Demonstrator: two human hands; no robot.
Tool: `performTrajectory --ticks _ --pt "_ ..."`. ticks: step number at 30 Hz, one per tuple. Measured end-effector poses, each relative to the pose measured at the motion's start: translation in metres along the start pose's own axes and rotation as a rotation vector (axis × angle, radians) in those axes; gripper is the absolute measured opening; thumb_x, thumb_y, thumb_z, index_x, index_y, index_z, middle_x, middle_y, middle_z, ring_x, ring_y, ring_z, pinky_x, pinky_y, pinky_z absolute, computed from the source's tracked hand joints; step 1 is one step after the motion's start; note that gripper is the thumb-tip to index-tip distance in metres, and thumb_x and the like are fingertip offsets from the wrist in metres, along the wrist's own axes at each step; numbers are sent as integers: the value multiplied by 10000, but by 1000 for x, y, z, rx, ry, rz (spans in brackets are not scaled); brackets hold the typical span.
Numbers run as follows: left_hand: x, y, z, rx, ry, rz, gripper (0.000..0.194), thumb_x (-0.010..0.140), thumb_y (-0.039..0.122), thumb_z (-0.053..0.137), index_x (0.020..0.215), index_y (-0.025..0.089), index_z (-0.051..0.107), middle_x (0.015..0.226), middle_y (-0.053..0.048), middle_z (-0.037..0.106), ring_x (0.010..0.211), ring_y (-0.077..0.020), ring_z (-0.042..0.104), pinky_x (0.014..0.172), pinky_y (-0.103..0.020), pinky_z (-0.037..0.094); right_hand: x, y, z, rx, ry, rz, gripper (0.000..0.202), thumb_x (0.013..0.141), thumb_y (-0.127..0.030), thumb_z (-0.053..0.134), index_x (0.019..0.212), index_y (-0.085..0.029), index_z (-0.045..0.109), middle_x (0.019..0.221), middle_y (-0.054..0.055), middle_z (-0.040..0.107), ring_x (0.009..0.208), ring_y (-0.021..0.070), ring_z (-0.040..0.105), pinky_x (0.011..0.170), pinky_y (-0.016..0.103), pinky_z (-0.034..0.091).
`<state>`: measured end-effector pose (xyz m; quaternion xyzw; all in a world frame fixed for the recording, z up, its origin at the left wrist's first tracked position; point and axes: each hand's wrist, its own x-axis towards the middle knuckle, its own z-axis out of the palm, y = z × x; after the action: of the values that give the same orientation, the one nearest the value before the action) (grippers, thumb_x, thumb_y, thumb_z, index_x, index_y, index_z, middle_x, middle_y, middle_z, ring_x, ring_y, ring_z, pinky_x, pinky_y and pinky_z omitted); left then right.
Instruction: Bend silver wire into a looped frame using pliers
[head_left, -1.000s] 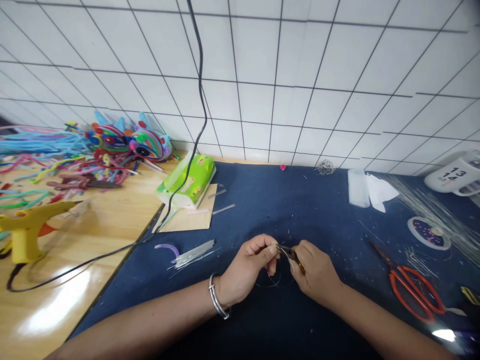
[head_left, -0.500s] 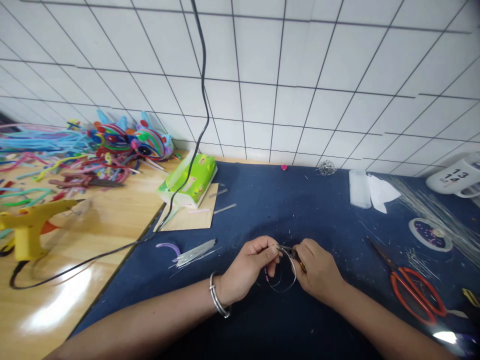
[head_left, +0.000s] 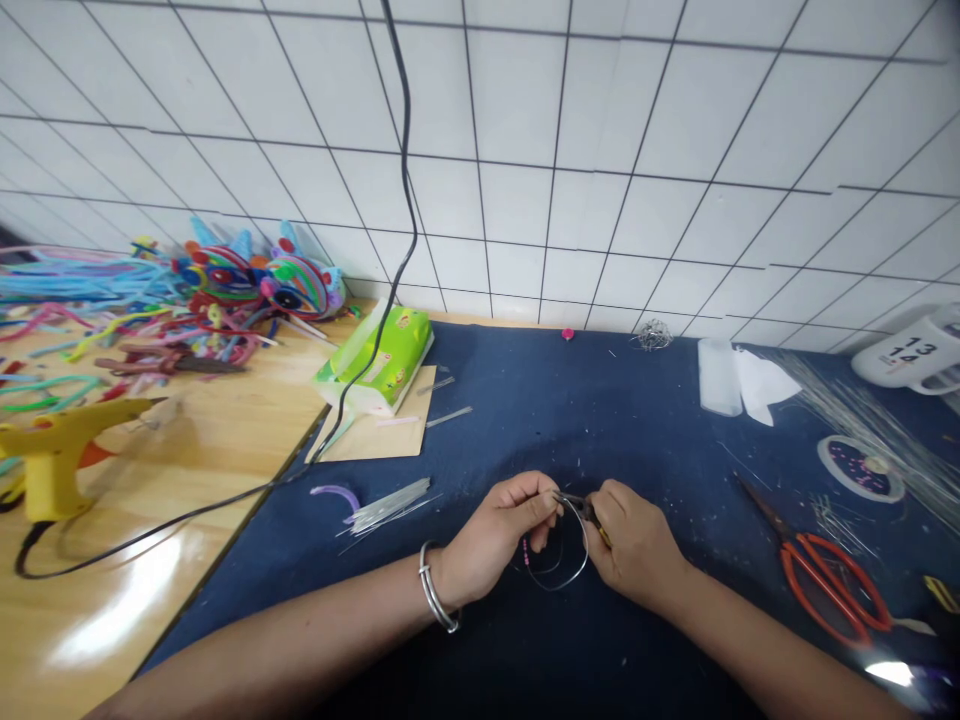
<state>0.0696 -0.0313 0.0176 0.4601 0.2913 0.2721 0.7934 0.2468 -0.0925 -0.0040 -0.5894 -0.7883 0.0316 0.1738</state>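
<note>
Between thumb and fingers, my left hand pinches a thin silvery wire loop that hangs below the fingertips. Small pink beads sit along the loop's left side. My right hand is closed around a pair of pliers with dark jaws and a bit of yellow on the handle. The jaws reach the wire right beside my left fingertips; whether they bite on it is too small to tell.
Orange-handled scissors and a beaded round dish lie at right, near a white mug. At left are cut wires, a green tissue pack, a yellow glue gun and its black cord.
The wire loop has swung slightly to the left and down, its beaded side along with it. Both hands keep nearly the same place and grip.
</note>
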Motion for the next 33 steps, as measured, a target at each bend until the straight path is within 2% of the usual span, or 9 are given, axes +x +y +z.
performTrajectory --ticks 20,33 --pt "-1 5 4 -195 -67 -86 134 793 213 511 690 127 504 554 40 442 418 -36 337 475 -214 260 -1 1 -1 -11 52 -40 149 800 -193 422 732 -134 541 705 57 455 673 158 431 609 279 362" --pt "-1 5 4 -263 -74 -109 97 782 174 514 700 123 502 570 32 472 411 -30 342 478 -215 261 0 0 2 6 25 -36 116 790 -166 423 724 -136 513 716 54 450 666 151 423 604 270 358"
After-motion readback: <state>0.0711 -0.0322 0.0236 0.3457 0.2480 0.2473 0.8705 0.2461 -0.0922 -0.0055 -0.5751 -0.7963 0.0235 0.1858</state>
